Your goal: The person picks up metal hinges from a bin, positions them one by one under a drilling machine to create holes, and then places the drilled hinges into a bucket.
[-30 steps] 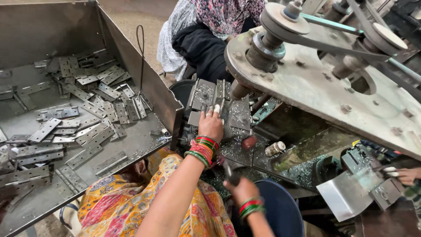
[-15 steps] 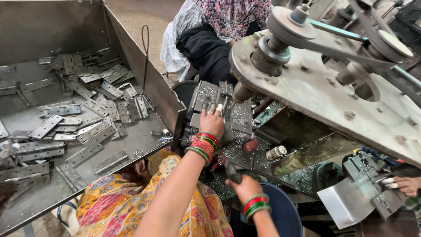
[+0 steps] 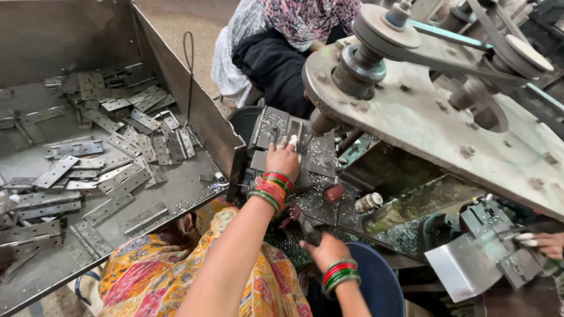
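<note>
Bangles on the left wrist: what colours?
Red and green bangles, clearest in the head view.

My left grip (image 3: 283, 158) lay on a dull grey steel jig plate (image 3: 276, 132), matt and gritty with bright shavings. The flat grey metal hinge plates (image 3: 117, 147) looked smooth with a faint sheen inside the scuffed, matt sheet-metal tray (image 3: 200, 117). My yellow flowered cloth garment (image 3: 153, 270) was soft; my red and green bangles (image 3: 271, 188) were glossy.

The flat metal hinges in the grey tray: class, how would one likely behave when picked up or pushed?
Each metal hinge looks thin and flat, so probably stiff, and heavy for its size. Lying flat in the tray, it would likely slide, not roll. Folding at its joint seems possible.
</note>
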